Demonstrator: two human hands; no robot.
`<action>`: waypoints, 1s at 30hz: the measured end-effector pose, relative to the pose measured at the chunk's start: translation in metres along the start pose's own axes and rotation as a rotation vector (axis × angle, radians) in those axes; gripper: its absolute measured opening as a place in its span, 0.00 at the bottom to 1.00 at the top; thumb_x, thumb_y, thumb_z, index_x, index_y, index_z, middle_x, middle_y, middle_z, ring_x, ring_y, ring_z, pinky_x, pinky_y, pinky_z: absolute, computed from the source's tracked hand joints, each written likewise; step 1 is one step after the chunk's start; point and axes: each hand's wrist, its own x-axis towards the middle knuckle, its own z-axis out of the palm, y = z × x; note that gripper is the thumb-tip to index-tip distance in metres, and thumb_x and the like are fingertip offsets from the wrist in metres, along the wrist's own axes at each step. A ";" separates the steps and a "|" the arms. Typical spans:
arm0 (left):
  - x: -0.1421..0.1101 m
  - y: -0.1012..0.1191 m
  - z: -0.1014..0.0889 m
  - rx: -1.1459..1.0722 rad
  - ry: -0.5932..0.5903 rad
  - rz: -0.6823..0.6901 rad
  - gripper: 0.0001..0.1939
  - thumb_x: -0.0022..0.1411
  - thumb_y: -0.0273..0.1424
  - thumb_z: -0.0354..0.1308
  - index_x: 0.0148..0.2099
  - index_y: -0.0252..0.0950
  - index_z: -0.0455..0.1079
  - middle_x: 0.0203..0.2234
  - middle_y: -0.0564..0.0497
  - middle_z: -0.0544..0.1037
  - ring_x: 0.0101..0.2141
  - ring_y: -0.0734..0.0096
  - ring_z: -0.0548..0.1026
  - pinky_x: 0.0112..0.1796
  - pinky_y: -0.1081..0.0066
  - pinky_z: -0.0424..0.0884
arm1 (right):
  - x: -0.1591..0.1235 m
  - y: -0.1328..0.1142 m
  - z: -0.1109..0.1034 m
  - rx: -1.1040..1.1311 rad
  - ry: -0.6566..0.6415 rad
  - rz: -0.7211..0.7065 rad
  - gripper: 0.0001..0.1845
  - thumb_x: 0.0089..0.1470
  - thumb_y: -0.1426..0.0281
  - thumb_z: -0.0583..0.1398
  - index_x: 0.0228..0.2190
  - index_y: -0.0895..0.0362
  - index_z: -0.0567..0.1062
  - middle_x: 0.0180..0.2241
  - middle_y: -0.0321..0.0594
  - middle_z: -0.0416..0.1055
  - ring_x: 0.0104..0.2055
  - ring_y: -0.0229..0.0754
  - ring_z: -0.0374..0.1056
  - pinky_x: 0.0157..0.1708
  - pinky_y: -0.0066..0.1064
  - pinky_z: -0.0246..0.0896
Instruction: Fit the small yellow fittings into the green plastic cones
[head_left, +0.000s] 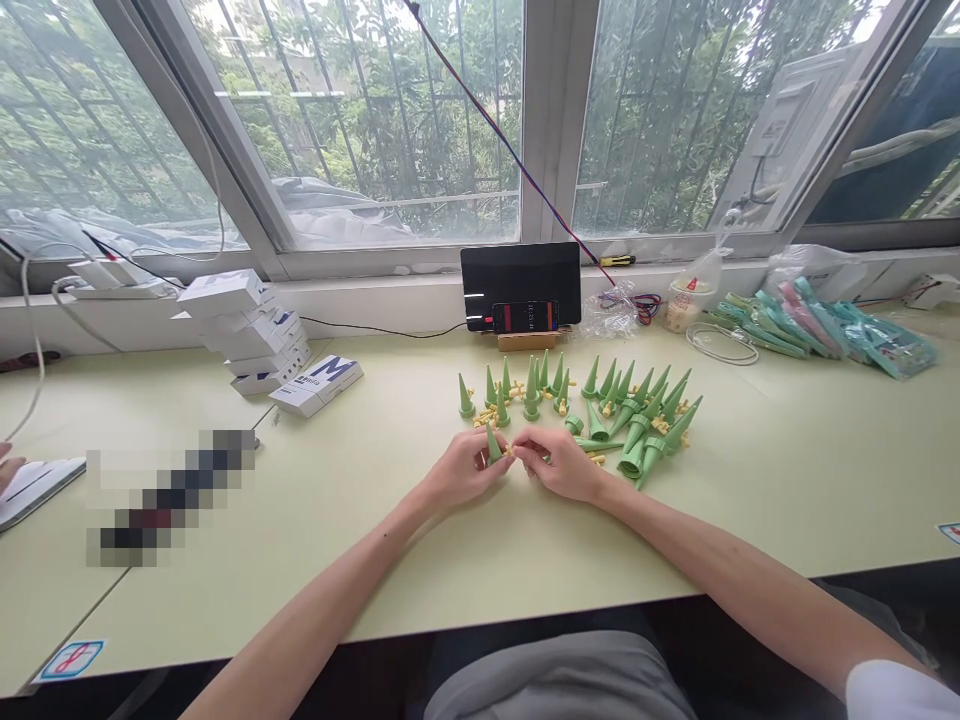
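My left hand (pixel 466 468) is closed around a green plastic cone spike (pixel 493 444), its tip pointing up. Against the side of that spike, my right hand (pixel 553 462) pinches a small yellow valve piece (pixel 509 451). Both hands meet just above the table, fingertips almost touching. Behind them several green spikes (pixel 531 392) stand upright with little yellow pieces (pixel 487 416) scattered at their bases. To the right of my right hand, more green spikes (pixel 634 450) lie tilted in a heap, and a green ring cap (pixel 574 424) rests nearby.
A tablet (pixel 520 280) with a phone (pixel 525 317) before it leans at the sill. White boxes (pixel 247 325) are stacked left, one box (pixel 316 385) apart. Bagged teal packets (pixel 825 325) and a bagged cup (pixel 686 300) sit at back right. Another person's hand (pixel 7 468) shows far left.
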 end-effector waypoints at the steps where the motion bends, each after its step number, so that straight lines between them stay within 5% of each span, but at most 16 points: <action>1: 0.000 0.000 0.000 -0.005 0.002 -0.002 0.10 0.66 0.36 0.56 0.36 0.35 0.74 0.29 0.50 0.74 0.27 0.75 0.68 0.27 0.75 0.66 | 0.000 0.000 0.000 -0.002 0.001 0.006 0.12 0.67 0.67 0.53 0.32 0.56 0.72 0.22 0.34 0.68 0.25 0.37 0.63 0.29 0.29 0.60; 10: 0.000 0.003 0.000 -0.034 0.009 0.006 0.11 0.66 0.36 0.56 0.36 0.35 0.74 0.28 0.51 0.74 0.27 0.76 0.66 0.27 0.76 0.65 | 0.001 0.000 0.001 -0.081 0.032 0.022 0.21 0.68 0.64 0.52 0.23 0.57 0.67 0.20 0.33 0.66 0.24 0.35 0.61 0.28 0.28 0.56; 18: 0.000 0.000 0.000 -0.027 0.022 0.002 0.13 0.66 0.39 0.56 0.35 0.35 0.74 0.27 0.51 0.73 0.27 0.75 0.67 0.27 0.75 0.65 | 0.000 0.002 0.003 0.006 0.039 -0.031 0.09 0.65 0.65 0.57 0.39 0.57 0.74 0.28 0.37 0.71 0.27 0.38 0.64 0.29 0.29 0.62; 30: 0.000 0.001 0.000 -0.030 0.018 -0.002 0.12 0.66 0.38 0.56 0.36 0.35 0.74 0.29 0.50 0.74 0.27 0.75 0.67 0.27 0.75 0.65 | 0.000 -0.001 0.001 0.004 0.009 -0.015 0.11 0.66 0.66 0.54 0.35 0.56 0.73 0.28 0.38 0.71 0.28 0.38 0.65 0.29 0.29 0.62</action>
